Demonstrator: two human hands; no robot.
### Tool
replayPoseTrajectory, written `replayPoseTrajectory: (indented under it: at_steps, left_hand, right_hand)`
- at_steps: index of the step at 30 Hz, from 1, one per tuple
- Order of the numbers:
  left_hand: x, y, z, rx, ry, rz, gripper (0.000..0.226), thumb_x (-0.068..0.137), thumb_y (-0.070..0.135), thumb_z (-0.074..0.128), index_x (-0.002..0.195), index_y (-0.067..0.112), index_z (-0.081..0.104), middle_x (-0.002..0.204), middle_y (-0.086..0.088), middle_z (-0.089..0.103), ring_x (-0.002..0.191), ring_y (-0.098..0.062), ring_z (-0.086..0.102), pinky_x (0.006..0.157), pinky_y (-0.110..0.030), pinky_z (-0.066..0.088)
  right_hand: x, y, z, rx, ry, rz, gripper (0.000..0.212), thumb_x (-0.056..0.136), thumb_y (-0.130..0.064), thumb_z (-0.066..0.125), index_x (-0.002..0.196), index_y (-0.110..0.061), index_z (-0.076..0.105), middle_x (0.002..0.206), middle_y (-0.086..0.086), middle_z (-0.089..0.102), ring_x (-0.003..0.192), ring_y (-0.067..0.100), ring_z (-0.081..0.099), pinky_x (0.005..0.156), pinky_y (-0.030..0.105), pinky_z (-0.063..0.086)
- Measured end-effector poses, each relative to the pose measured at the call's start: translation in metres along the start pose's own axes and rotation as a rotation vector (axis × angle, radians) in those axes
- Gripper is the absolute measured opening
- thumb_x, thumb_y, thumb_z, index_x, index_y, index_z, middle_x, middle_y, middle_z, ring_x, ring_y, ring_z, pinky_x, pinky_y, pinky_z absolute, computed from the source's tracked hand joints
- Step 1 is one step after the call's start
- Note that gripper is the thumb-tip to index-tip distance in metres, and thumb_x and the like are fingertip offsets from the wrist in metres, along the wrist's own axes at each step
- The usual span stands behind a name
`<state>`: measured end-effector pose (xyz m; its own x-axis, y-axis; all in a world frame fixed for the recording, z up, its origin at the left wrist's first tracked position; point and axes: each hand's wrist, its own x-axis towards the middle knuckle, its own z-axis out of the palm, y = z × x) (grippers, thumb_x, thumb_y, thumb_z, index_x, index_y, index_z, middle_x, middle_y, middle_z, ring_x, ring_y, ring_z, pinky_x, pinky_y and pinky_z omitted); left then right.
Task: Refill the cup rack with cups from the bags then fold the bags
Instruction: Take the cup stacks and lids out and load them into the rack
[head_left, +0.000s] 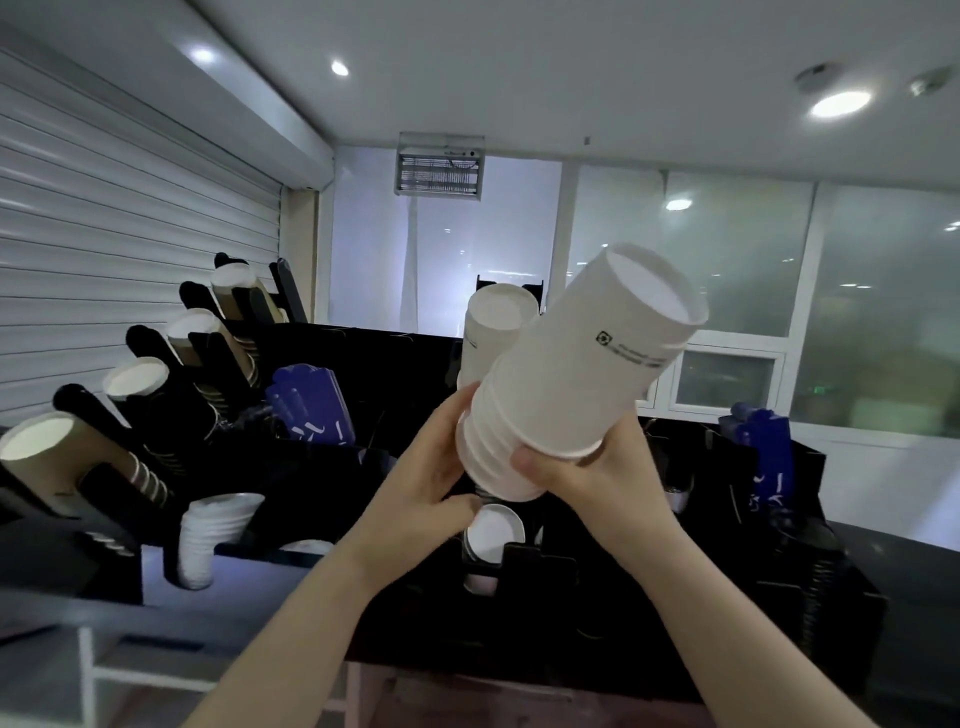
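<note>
Gripping the white cup stack (571, 374) low in left hand (431, 467) and right hand (587, 478), tilted up-right, mouths aimed at the rack slot (493, 532) just beneath, nearer the left

I'm standing at a café or drinks-kiosk counter. A black cup rack (597, 618) carries slanted paper cup stacks (49, 457) along its left side, beside a lowered roller shutter (130, 218), a wall-mounted insect lamp (440, 167) and glazed panels (737, 260).
</note>
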<state>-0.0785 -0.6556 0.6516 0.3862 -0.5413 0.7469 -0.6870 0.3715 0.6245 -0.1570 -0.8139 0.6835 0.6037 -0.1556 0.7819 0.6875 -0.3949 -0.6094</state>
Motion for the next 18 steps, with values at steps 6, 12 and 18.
replayPoseTrajectory:
  at_steps: [6,12,18]
  left_hand:
    - [0.006,-0.010,0.002,0.221,0.037,-0.119,0.078,0.067,0.023,0.081,0.128,0.048,0.040,0.122,0.025,0.058,0.113,0.004,0.055,0.085,-0.008,0.042]
    - [0.001,-0.034,-0.001,0.340,-0.017,-0.218,0.078,0.064,0.039,0.082,0.122,0.064,0.036,0.117,0.035,0.055,0.108,0.014,0.052,0.081,0.000,0.038]
    - [0.000,-0.045,-0.005,0.320,0.060,-0.253,0.083,0.070,0.047,0.075,0.135,0.056,0.025,0.123,0.033,0.053,0.113,0.009,0.052,0.092,-0.018,0.044]
  right_hand:
    - [0.002,-0.002,-0.005,0.024,-0.116,0.114,0.070,0.060,-0.045,0.075,0.122,-0.029,0.048,0.117,-0.006,0.064,0.107,0.007,0.062,0.081,0.020,0.051]
    - [0.013,-0.007,-0.001,-0.048,-0.059,0.053,0.069,0.071,-0.017,0.080,0.129,-0.028,0.046,0.117,-0.008,0.061,0.102,0.000,0.062,0.073,0.011,0.049]
    - [0.026,-0.007,0.009,-0.092,0.096,0.065,0.066,0.066,-0.029,0.083,0.122,-0.033,0.050,0.103,-0.015,0.067,0.094,-0.002,0.063,0.073,0.015,0.052]
